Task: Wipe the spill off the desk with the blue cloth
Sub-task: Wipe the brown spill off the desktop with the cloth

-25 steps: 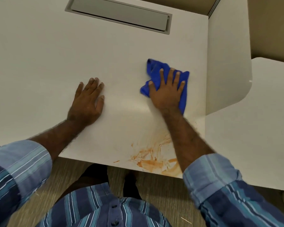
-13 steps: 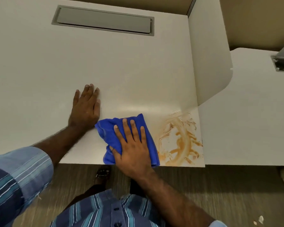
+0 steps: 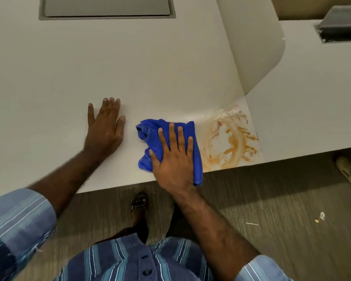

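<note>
Most of the spill (image 3: 230,138) is not wiped yet — orange smears at the desk (image 3: 130,67) front-right corner. Right hand (image 3: 173,159) presses flat, fingers straight, on the blue cloth (image 3: 148,130) at the front edge, just left of the spill. Left hand (image 3: 104,126) rests open, apart. Better push rightward w/ firm pressure, then pull inward — the edge is close, so smears could drop to the floor. Room behind is open.

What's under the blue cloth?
The white desk. The blue cloth lies flat under the right hand, beside the orange spill. Any mess beneath it is hidden.
</note>
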A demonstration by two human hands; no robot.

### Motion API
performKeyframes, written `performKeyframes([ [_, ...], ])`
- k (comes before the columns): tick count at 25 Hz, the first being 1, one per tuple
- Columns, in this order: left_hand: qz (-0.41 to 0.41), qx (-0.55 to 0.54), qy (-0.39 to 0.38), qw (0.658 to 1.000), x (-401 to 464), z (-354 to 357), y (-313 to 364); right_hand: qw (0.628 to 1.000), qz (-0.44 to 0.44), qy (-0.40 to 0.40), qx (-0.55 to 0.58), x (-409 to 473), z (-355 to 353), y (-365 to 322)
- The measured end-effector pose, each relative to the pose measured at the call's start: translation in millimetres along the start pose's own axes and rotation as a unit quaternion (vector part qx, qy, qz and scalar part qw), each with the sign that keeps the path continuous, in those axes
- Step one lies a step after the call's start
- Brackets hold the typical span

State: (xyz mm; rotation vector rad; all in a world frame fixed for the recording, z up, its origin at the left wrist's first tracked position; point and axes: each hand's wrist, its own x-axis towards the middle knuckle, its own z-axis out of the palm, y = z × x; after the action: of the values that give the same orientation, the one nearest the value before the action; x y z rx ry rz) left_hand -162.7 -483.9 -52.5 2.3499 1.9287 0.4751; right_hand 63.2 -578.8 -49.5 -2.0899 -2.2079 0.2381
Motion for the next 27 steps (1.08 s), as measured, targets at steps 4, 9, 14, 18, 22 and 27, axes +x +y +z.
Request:
performKeyframes([
  [4,0.036,-0.008,-0.02,0.999,-7,1,0,0.997,0.078,-0.02,-0.019,-4,-7,33],
  [9,0.004,-0.034,-0.054,0.998,-3,4,-1,0.977,0.214,-0.006,0.005,81,-17,28],
  [14,0.0,-0.049,-0.06,0.997,-4,5,-3,0.991,0.128,0.017,-0.015,30,-2,-26],
  [18,0.003,-0.047,-0.058,0.997,-4,2,-3,0.996,0.084,0.001,-0.011,-37,4,-23],
  [22,0.003,-0.045,-0.061,0.997,-5,-1,0,0.98,0.196,-0.014,-0.028,23,-18,27],
  [27,0.004,-0.034,-0.06,0.998,-6,-2,2,0.984,0.179,0.007,-0.008,71,-13,-5],
])
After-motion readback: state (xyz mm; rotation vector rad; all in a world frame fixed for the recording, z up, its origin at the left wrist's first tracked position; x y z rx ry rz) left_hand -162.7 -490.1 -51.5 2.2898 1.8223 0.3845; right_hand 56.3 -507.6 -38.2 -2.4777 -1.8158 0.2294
